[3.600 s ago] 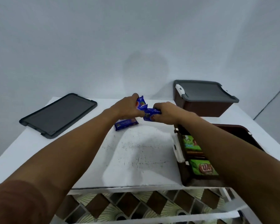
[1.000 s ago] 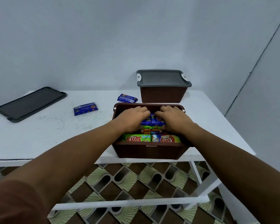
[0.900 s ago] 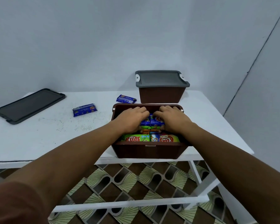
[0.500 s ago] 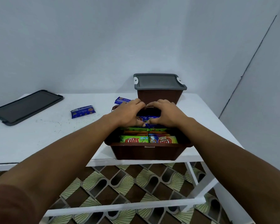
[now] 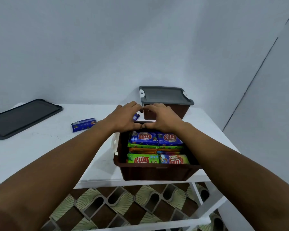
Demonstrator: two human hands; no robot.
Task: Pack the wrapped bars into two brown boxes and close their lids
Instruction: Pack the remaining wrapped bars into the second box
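Note:
An open brown box [image 5: 157, 171] stands at the table's front right, filled with wrapped bars: two blue bars [image 5: 145, 138] on top at the far end, green and orange ones [image 5: 143, 159] toward me. My left hand [image 5: 125, 118] and my right hand [image 5: 162, 118] hover palm down over the box's far rim, thumbs touching, fingers spread, nothing in them. One loose blue bar [image 5: 83, 125] lies on the table to the left. Another blue bar [image 5: 136, 116] peeks out behind my left hand. Behind stands a second brown box [image 5: 182, 113] with its grey lid [image 5: 163, 95] on.
A loose grey lid [image 5: 22, 115] lies at the far left of the white table [image 5: 40, 150]. A pale wall rises right behind the table. The open box sits flush with the table's front edge, above a patterned floor [image 5: 123, 202].
My hands have lifted off the blue bars in the open box and moved up to its far rim. The two blue bars now lie uncovered on top of the stack.

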